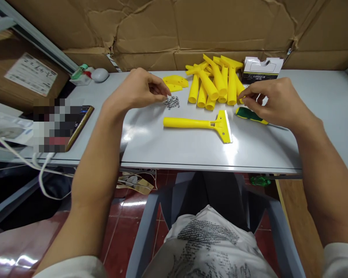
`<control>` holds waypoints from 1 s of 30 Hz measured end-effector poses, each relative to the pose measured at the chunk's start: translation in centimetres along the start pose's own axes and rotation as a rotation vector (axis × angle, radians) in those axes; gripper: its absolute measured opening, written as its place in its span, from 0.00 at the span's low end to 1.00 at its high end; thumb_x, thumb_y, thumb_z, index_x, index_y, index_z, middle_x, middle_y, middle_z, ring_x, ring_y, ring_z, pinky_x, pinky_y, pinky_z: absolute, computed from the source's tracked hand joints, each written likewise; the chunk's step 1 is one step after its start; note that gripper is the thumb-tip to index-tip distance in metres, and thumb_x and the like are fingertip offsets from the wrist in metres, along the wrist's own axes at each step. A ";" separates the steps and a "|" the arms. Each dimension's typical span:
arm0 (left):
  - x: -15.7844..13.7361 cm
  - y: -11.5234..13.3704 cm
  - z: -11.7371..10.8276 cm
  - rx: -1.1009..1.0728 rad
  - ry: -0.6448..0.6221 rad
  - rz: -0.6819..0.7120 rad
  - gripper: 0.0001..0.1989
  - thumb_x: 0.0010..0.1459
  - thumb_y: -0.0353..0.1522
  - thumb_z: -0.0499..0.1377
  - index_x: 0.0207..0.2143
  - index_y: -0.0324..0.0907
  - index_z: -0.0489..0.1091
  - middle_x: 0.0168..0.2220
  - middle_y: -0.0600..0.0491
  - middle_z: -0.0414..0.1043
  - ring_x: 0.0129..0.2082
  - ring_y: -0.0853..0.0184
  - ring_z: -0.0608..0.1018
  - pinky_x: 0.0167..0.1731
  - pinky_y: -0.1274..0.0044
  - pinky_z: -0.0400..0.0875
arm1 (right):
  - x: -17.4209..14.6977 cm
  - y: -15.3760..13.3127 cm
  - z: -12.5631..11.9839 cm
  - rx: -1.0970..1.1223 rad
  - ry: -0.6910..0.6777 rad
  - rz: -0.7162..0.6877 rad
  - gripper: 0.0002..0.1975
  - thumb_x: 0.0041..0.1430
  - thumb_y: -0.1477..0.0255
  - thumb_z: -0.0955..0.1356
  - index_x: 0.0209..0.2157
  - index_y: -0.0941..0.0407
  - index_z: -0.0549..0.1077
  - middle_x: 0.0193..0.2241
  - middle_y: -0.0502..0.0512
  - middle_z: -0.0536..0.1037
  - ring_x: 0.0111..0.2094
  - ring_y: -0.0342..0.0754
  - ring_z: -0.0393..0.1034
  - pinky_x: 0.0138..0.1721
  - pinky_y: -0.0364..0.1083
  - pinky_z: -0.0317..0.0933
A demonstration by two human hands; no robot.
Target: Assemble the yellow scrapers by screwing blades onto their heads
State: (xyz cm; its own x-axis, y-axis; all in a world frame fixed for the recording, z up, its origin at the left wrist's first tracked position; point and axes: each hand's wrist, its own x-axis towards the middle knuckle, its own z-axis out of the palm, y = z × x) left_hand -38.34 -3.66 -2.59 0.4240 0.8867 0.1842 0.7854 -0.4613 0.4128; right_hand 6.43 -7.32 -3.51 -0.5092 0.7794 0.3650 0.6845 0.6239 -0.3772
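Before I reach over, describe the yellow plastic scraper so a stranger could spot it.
On the pale grey, glossy table, find the heap of yellow plastic handles. The yellow plastic scraper lies sideways on their near side, apart. Unlike those handles, it shows a shiny straight edge.

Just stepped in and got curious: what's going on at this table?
A person sits at the table with both bare hands over it. The left hand is at a small pile of screws. The right hand is beside a heap of yellow handles and a green-and-yellow screwdriver; whether it touches either is unclear. A yellow scraper lies in front, untouched.
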 end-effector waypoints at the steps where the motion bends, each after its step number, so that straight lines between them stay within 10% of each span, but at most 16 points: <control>1: -0.1 0.4 -0.1 0.018 -0.013 0.013 0.12 0.62 0.40 0.69 0.42 0.49 0.92 0.40 0.53 0.94 0.39 0.58 0.89 0.40 0.69 0.82 | 0.0 0.1 0.1 -0.002 0.008 -0.004 0.12 0.76 0.62 0.72 0.46 0.43 0.91 0.42 0.58 0.93 0.40 0.67 0.87 0.52 0.68 0.79; 7: -0.2 1.6 1.1 -0.006 -0.016 0.124 0.17 0.69 0.43 0.68 0.46 0.46 0.95 0.46 0.51 0.96 0.45 0.54 0.92 0.53 0.64 0.87 | 0.1 0.3 0.2 0.063 0.005 0.020 0.07 0.73 0.62 0.77 0.44 0.42 0.92 0.42 0.57 0.92 0.42 0.66 0.87 0.50 0.65 0.78; 14: 1.0 -0.2 3.5 0.079 -0.055 0.220 0.14 0.71 0.44 0.66 0.42 0.57 0.95 0.44 0.51 0.92 0.42 0.56 0.89 0.51 0.63 0.83 | 0.1 -0.3 0.0 0.037 -0.025 0.010 0.10 0.75 0.65 0.74 0.44 0.43 0.92 0.44 0.58 0.93 0.45 0.68 0.89 0.51 0.68 0.80; 30: 1.8 -0.9 4.6 0.232 -0.053 0.302 0.14 0.71 0.27 0.61 0.38 0.45 0.87 0.41 0.49 0.88 0.40 0.60 0.83 0.45 0.66 0.76 | 0.0 -0.5 0.9 -0.024 0.058 -0.060 0.14 0.73 0.71 0.71 0.47 0.50 0.92 0.39 0.58 0.92 0.39 0.58 0.86 0.50 0.61 0.80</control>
State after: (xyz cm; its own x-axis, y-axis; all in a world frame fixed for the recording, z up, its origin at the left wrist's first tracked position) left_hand -36.24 -1.77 -6.77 0.6696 0.7101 0.2175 0.7003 -0.7013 0.1336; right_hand 5.66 -7.55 -4.06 -0.5193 0.7352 0.4356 0.6660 0.6676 -0.3328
